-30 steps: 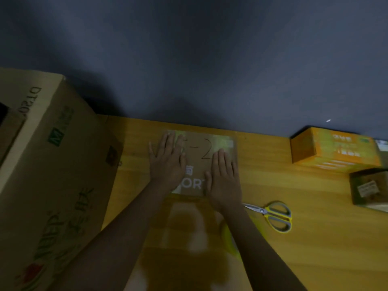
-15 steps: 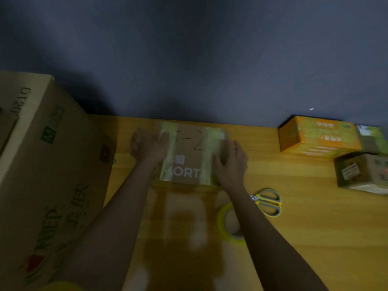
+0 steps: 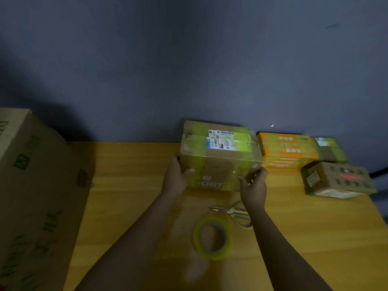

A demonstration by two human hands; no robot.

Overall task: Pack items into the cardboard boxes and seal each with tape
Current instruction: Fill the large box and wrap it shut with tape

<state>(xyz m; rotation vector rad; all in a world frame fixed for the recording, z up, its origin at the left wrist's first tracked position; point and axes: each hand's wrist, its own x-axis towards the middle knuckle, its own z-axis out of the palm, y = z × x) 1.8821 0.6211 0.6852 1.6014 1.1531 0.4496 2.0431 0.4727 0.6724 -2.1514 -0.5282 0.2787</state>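
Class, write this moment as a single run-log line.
left hand: grips taped box | right hand: grips same box | box: beside orange box | tape roll, scissors: on table

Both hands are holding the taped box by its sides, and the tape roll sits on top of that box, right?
Not quite. Both hands, left and right, do hold the taped box by its sides, but the head view shows the tape roll lying on the table, nearer the person, beside the scissors.
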